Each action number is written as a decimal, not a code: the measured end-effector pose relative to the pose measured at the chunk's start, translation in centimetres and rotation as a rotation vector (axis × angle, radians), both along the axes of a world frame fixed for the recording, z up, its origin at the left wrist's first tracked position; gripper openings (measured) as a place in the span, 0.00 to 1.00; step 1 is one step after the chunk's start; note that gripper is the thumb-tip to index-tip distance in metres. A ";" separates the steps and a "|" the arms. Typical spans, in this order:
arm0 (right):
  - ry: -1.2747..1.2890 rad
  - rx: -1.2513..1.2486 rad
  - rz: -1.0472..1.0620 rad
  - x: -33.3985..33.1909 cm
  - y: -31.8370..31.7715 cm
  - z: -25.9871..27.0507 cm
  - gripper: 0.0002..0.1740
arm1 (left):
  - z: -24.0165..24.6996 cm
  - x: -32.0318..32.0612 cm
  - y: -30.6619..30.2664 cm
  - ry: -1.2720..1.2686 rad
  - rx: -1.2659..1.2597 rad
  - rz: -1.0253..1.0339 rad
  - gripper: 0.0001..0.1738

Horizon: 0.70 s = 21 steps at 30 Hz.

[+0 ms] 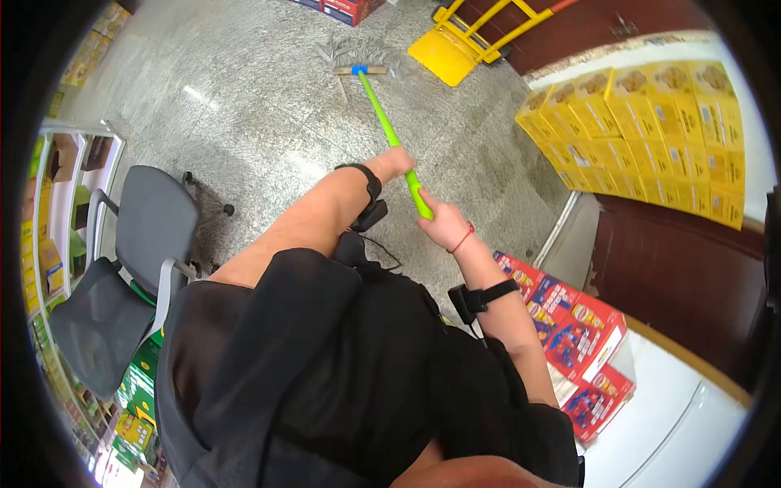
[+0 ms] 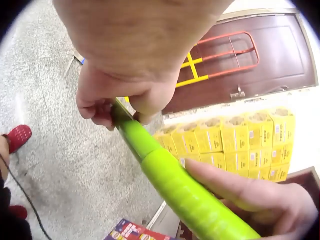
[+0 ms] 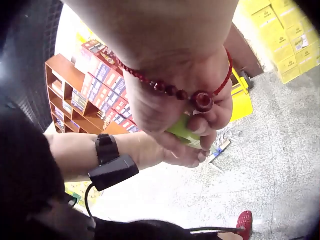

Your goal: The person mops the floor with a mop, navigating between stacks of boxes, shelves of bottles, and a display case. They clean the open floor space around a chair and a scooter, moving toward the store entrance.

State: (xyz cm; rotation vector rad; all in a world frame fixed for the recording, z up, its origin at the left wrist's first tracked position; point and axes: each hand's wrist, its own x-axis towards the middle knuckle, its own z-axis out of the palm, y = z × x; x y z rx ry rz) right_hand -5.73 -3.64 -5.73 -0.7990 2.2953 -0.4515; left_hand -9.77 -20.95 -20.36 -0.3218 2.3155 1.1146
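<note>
Both Hands Grip a Green-Handled Mop on a Speckled Floor

The person's left hand (image 1: 394,163) curls round the smooth, round green pole (image 1: 381,114), farther down toward the mop head. The right hand (image 1: 446,226), wearing a red cord bracelet (image 3: 202,101) strung with glossy round beads, wraps the top end, where a thicker green sleeve (image 2: 185,195) shows shallow ripples. The pole slants away to a blue clamp (image 1: 359,71) on a flat, narrow bar (image 1: 377,71); beyond it, limp grey strands (image 1: 350,50) fan out stringily over the floor (image 1: 268,106), which is mottled grey with shiny patches.

Near the mop head stands a hand truck (image 1: 443,57) with a flat yellow plate and tubular rails. To the right, boxy yellow cartons (image 1: 643,122) stack in tight rows, and printed red cartons (image 1: 578,325) sit near the right forearm. On the left is a grey chair (image 1: 154,211) with a rounded backrest.
</note>
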 end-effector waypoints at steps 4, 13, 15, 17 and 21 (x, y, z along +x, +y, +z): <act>0.026 -0.071 0.000 -6.5 -8.0 -1.7 0.33 | 0.0 -5.8 -8.3 0.104 -0.278 -0.205 0.16; -0.087 -0.030 -0.010 -13.2 -15.7 0.1 0.34 | 2.0 -10.7 -15.9 0.087 -0.131 0.000 0.26; -0.043 -0.017 0.023 -13.0 -15.7 0.2 0.34 | 2.4 -10.5 -16.0 0.094 -0.132 -0.034 0.26; -0.048 0.008 0.050 -12.5 -15.3 -0.4 0.35 | 0.9 -10.3 -15.2 0.061 -0.142 0.071 0.26; -0.043 0.003 0.105 -10.4 -13.6 -2.3 0.35 | -2.3 -9.0 -13.9 0.127 -0.292 -0.120 0.26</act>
